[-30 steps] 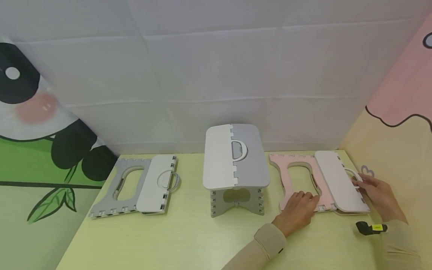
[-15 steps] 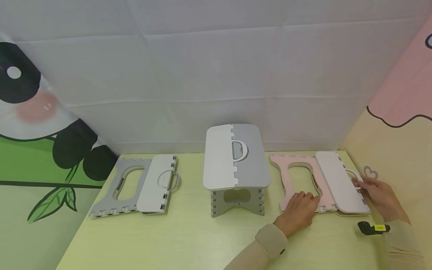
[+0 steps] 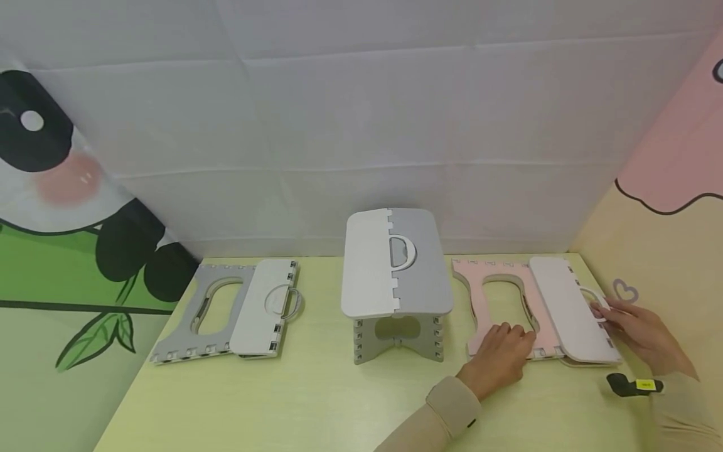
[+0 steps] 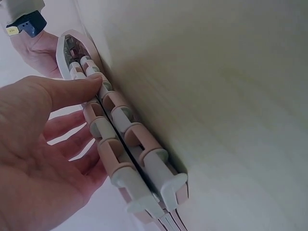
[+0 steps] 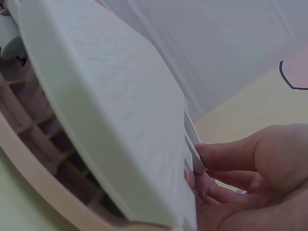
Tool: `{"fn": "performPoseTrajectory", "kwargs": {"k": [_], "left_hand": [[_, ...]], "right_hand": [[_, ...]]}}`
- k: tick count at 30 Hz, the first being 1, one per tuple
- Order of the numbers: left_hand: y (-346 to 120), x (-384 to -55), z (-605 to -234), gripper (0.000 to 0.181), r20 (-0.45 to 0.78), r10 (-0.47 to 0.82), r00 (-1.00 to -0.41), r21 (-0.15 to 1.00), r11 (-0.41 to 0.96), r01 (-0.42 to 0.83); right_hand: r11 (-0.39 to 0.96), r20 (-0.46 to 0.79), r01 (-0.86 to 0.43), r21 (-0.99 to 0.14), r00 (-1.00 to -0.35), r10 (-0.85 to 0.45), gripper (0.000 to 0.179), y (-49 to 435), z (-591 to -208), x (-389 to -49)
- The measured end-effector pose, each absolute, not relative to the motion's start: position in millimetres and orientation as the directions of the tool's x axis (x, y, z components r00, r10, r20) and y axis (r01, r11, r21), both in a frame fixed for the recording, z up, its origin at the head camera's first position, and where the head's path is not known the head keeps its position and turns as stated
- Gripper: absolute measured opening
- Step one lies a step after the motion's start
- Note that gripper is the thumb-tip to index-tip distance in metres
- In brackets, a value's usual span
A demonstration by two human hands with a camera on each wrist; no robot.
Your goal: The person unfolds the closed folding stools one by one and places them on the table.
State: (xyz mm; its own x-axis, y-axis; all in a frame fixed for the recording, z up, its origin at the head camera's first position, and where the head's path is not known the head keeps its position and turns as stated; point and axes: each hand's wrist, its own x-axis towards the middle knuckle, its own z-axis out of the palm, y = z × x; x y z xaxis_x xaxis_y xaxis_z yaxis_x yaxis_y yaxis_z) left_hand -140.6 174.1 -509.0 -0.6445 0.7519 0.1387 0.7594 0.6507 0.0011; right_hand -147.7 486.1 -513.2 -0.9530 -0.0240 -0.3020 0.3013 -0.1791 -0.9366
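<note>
A pink and white folding stool (image 3: 565,307) lies folded flat at the right of the table, its white seat half toward the right wall. At the near edge of its pink leg panel, my left hand (image 3: 499,358) grips it; in the left wrist view the thumb (image 4: 79,92) presses along the hinged edge (image 4: 130,144) with the fingers on the face. My right hand (image 3: 644,333) pinches the white carry handle (image 3: 593,295) on the seat's right side. Seen from the right wrist, the white seat panel (image 5: 115,96) stands over a pink ribbed panel (image 5: 48,144), a gap between them.
A grey and white folding stool (image 3: 367,263) stands unfolded at the middle of the table (image 3: 316,402). Another grey and white stool (image 3: 262,307) lies folded flat at the left. A pale cloth wall (image 3: 339,125) rises behind, and a printed side wall (image 3: 672,251) is close to my right hand.
The pink and white stool's right end has shifted slightly toward me, and my right hand has moved a little right and nearer with the handle. My left hand keeps its hold.
</note>
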Motion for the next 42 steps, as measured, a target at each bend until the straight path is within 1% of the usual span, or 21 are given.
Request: {"fn": "performPoseTrajectory", "kwargs": {"k": [1,4,5,6,7,8,9,11,12,14,16,25,29,31,33,38,40,42], "left_hand": [[173.4,-140.5,-508.7,0.025,0.141,0.753,-0.643,-0.001,0.650,0.760],[172.7,-140.2,-507.8,0.024,0.138,0.751,-0.645,0.004,0.651,0.759],[172.6,-140.1,-507.8,0.024,0.136,0.751,-0.646,0.005,0.651,0.759],[172.5,-140.0,-507.9,0.024,0.135,0.751,-0.646,0.005,0.651,0.759],[172.3,-139.9,-508.1,0.023,0.134,0.751,-0.646,0.004,0.651,0.759],[172.1,-139.8,-508.2,0.024,0.133,0.752,-0.646,0.005,0.651,0.759],[171.8,-139.5,-508.3,0.024,0.132,0.752,-0.645,0.005,0.650,0.760],[170.8,-139.2,-508.6,0.024,0.131,0.754,-0.644,0.007,0.648,0.761],[170.3,-139.0,-508.8,0.024,0.130,0.755,-0.643,0.007,0.648,0.762],[169.6,-138.4,-508.3,0.025,0.124,0.754,-0.645,0.013,0.649,0.761],[169.4,-137.6,-507.9,0.025,0.119,0.754,-0.646,0.014,0.649,0.761],[165.8,-132.9,-507.5,0.027,0.115,0.758,-0.642,0.029,0.644,0.765],[163.9,-130.6,-505.9,0.025,0.106,0.761,-0.640,0.044,0.639,0.768],[163.8,-129.4,-504.8,0.026,0.091,0.761,-0.642,0.049,0.641,0.766],[163.5,-128.8,-504.4,0.026,0.078,0.760,-0.645,0.052,0.643,0.764],[162.8,-127.8,-503.7,0.031,0.043,0.756,-0.654,0.058,0.651,0.757],[162.0,-127.1,-503.3,0.032,0.038,0.756,-0.653,0.061,0.651,0.757],[161.1,-126.3,-502.8,0.032,0.042,0.758,-0.651,0.064,0.649,0.759]], "right_hand": [[-0.166,-0.311,0.311,-0.936,-0.950,-0.026,0.032,486.5,-512.4,-147.5],[-0.126,-0.335,0.336,-0.934,-0.942,-0.024,0.067,487.5,-509.9,-147.1],[-0.107,-0.343,0.344,-0.933,-0.939,-0.024,0.075,487.9,-509.1,-146.6],[-0.102,-0.353,0.353,-0.930,-0.936,-0.021,0.072,488.5,-508.8,-146.5],[-0.103,-0.360,0.360,-0.927,-0.933,-0.019,0.063,489.4,-508.6,-145.9],[-0.100,-0.365,0.365,-0.926,-0.931,-0.019,0.062,490.2,-508.4,-145.2],[-0.104,-0.368,0.368,-0.924,-0.930,-0.022,0.053,491.0,-508.5,-144.3],[-0.120,-0.370,0.372,-0.921,-0.928,-0.033,0.029,492.2,-509.5,-143.1],[-0.136,-0.369,0.371,-0.919,-0.929,-0.038,0.022,492.6,-510.3,-142.8],[-0.159,-0.360,0.365,-0.917,-0.931,-0.059,0.025,493.0,-511.6,-141.8],[-0.189,-0.356,0.362,-0.913,-0.932,-0.069,0.032,493.4,-513.1,-141.3],[-0.193,-0.369,0.378,-0.906,-0.926,-0.083,0.031,493.8,-517.9,-141.4],[-0.244,-0.342,0.363,-0.899,-0.932,-0.124,0.033,494.3,-518.7,-142.2],[-0.245,-0.336,0.361,-0.900,-0.931,-0.139,0.033,494.6,-518.4,-141.7],[-0.257,-0.329,0.359,-0.897,-0.932,-0.153,0.036,495.3,-518.2,-140.6],[-0.225,-0.346,0.375,-0.899,-0.925,-0.157,0.041,497.4,-517.6,-137.6],[-0.199,-0.347,0.375,-0.905,-0.924,-0.161,0.036,498.3,-517.7,-136.0],[-0.176,-0.337,0.366,-0.914,-0.925,-0.173,0.035,499.8,-517.7,-134.7]]}}
